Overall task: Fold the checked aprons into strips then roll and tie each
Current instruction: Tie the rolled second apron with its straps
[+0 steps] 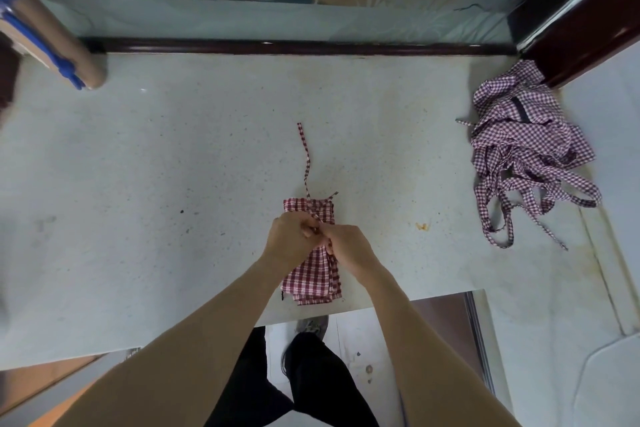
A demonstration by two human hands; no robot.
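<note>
A red-and-white checked apron (313, 279), folded into a narrow strip, lies lengthwise on the pale counter (173, 166) near its front edge. One of its ties (306, 156) trails straight away from me across the counter. My left hand (289, 239) and my right hand (348, 248) meet over the strip's middle, and the fingers of both pinch the apron's ties there. A heap of unfolded purple-checked aprons (523, 146) with loose straps lies at the right.
A dark wooden rail (294, 47) borders the counter's far side, with glass behind it. A dark post (581, 31) stands at the back right. A cardboard roll with a blue cord (52, 42) leans in at the back left. A small orange speck (421, 226) lies right of the strip.
</note>
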